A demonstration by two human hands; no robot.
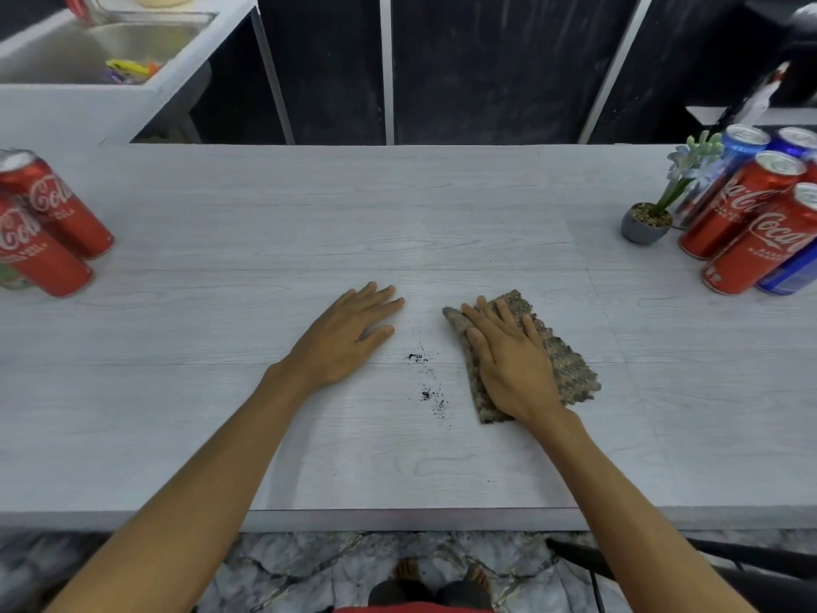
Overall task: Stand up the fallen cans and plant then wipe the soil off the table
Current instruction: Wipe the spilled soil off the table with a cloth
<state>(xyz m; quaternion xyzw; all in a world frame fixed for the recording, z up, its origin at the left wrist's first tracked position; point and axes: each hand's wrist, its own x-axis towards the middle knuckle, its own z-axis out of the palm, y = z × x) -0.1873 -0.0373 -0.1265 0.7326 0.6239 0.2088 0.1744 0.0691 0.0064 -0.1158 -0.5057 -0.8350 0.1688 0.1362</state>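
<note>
Head view: left hand flat on the bench, fingers straight, holding nothing, at 10 o'clock of the soil. Right hand spread flat, pressing a speckled cloth at 3 o'clock of the soil, just beside it. Upright at the bench's 9 o'clock end, red cans; upright at 2 o'clock, mixed cans and the potted plant.

I have open room across the far middle of the pale grey wood-grain table. Its left edge is blocked by red drink cans, its right edge by red and blue cans and a small grey-potted plant.
</note>
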